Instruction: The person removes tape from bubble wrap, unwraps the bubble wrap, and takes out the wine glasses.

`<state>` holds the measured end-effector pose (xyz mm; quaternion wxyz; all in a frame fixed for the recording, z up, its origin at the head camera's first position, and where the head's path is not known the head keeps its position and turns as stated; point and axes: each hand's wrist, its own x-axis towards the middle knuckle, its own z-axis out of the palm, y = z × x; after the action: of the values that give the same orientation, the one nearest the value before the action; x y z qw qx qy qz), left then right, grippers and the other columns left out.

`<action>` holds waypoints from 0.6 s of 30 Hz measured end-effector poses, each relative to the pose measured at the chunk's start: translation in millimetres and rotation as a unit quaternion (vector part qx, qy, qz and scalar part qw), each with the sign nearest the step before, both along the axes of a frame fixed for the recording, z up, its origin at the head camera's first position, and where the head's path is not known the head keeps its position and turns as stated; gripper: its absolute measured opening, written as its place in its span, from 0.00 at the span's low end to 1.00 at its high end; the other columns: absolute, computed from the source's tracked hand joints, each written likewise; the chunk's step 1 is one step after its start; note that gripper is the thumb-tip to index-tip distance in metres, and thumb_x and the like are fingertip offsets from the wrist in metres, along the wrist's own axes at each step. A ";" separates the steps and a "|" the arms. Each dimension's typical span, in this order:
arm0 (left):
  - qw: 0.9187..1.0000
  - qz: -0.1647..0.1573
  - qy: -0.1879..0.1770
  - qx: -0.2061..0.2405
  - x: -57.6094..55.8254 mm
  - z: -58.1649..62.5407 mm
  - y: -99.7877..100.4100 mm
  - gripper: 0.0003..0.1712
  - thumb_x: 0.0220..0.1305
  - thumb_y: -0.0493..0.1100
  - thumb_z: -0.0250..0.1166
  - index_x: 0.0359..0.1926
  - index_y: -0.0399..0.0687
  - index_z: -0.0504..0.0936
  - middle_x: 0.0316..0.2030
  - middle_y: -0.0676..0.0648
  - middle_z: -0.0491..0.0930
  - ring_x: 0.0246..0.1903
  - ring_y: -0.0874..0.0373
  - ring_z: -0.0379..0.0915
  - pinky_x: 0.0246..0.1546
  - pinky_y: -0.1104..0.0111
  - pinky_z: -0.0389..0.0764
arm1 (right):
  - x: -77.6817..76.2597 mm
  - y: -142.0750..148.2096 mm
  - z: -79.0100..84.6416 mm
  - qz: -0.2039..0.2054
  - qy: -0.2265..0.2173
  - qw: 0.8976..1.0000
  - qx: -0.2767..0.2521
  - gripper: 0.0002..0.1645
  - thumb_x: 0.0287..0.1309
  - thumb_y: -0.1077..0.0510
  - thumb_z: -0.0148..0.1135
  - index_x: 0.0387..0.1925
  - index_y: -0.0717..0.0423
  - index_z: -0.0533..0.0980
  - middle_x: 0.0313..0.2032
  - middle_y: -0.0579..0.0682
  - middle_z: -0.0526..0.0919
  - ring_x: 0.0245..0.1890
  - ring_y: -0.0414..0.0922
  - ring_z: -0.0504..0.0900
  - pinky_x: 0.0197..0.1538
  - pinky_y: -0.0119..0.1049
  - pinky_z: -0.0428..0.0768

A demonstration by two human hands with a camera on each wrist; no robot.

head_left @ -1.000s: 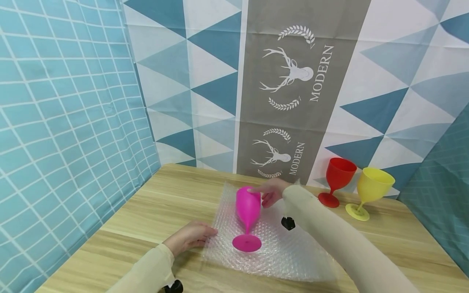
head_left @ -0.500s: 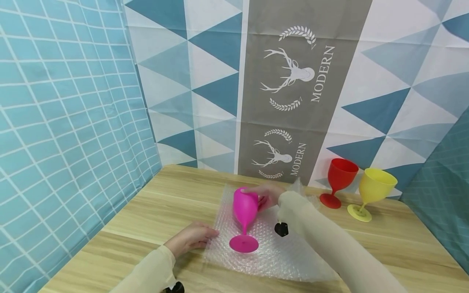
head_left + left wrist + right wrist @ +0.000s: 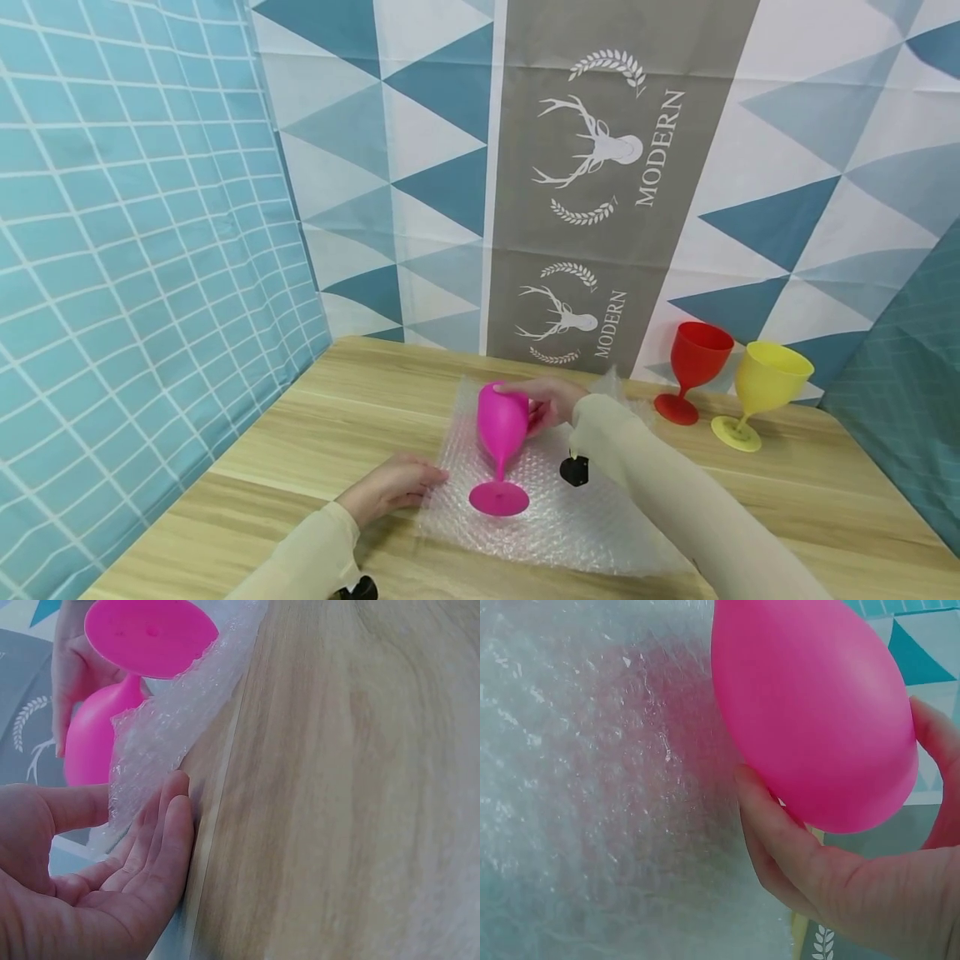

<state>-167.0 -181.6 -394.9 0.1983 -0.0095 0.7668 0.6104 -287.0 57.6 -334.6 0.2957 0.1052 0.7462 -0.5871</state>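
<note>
A pink plastic goblet [image 3: 502,425] lies on its side over a sheet of bubble wrap [image 3: 555,533], its foot toward me. My right hand [image 3: 551,400] grips the goblet's bowl near the rim; in the right wrist view, thumb and fingers [image 3: 780,832] hold the bowl from opposite sides. At the wrap's left edge is my left hand [image 3: 393,487]. The left wrist view shows its thumb on one side of the bubble wrap [image 3: 150,750] and its fingers [image 3: 161,840] on the other, holding the edge. The goblet's mouth is hidden.
A red goblet [image 3: 699,358] and a yellow goblet [image 3: 767,379] stand upright at the back right of the wooden table [image 3: 360,392]. Behind rises a patterned cloth backdrop [image 3: 442,208], with a blue checked cloth [image 3: 135,250] on the left.
The right hand has shifted slightly left with the pink goblet, and its fingers now sit closer round the bowl. The left hand stays at the wrap's edge.
</note>
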 end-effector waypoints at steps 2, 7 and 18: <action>1.000 0.001 -0.001 -0.002 -0.3 -0.3 -0.1 0.08 0.64 0.37 0.62 0.38 0.34 0.79 0.27 0.54 0.78 0.28 0.63 0.74 0.35 0.73 0.82 | 0.4 0.4 1.4 0.008 0.001 1.000 -0.002 0.49 0.52 0.46 0.72 0.64 0.69 0.60 0.56 0.70 0.70 0.54 0.64 0.77 0.54 0.54 0.84; 1.000 0.005 -0.004 -0.004 -0.2 0.0 0.1 0.09 0.63 0.37 0.62 0.39 0.34 0.79 0.28 0.53 0.79 0.29 0.63 0.75 0.36 0.73 0.82 | 2.2 1.2 7.9 0.049 0.010 0.999 -0.011 0.43 0.58 0.45 0.67 0.65 0.65 0.61 0.55 0.64 0.70 0.51 0.57 0.78 0.57 0.48 0.83; 1.000 0.005 -0.003 0.000 1.2 0.4 0.7 0.08 0.62 0.37 0.62 0.39 0.33 0.80 0.28 0.54 0.79 0.29 0.63 0.75 0.37 0.72 0.83 | 16.6 13.9 21.9 0.112 0.094 0.989 -0.001 0.34 0.61 0.46 0.61 0.60 0.65 0.68 0.48 0.56 0.75 0.43 0.46 0.78 0.53 0.38 0.84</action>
<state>-165.7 -181.0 -394.5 0.1976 -0.0149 0.7663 0.6112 -270.4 71.5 -312.8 0.2886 -0.0347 0.7773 -0.5579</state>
